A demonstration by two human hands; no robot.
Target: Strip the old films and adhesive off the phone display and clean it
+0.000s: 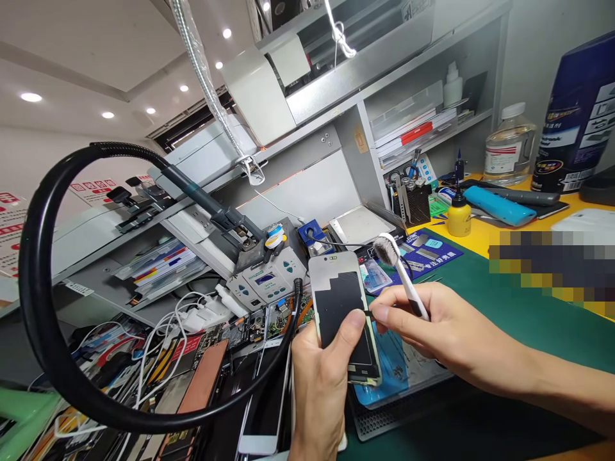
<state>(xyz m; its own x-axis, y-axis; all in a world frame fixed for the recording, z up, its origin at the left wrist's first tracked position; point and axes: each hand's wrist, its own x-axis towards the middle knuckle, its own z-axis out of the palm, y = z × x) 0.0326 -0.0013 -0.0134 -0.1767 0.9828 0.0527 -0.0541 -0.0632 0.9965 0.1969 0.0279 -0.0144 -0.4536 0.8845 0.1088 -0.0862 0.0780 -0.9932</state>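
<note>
My left hand is closed round a phone screen panel, thumb across its face. The panel stands tilted up, its silver and black back towards me. In my right hand a toothbrush-like brush rests between the fingers, white-handled, its grey bristles pointing up and left. Thumb and forefinger of that hand pinch at the panel's right edge, where a small dark strip shows; I cannot tell what it is. Below the panel lies a blue pad on a perforated dark base.
A thick black hose loops at the left from a grey hot-air station. Phones and parts, including a white phone, crowd the lower left. A yellow bottle, blue tool and clear jug stand right, beyond the green mat.
</note>
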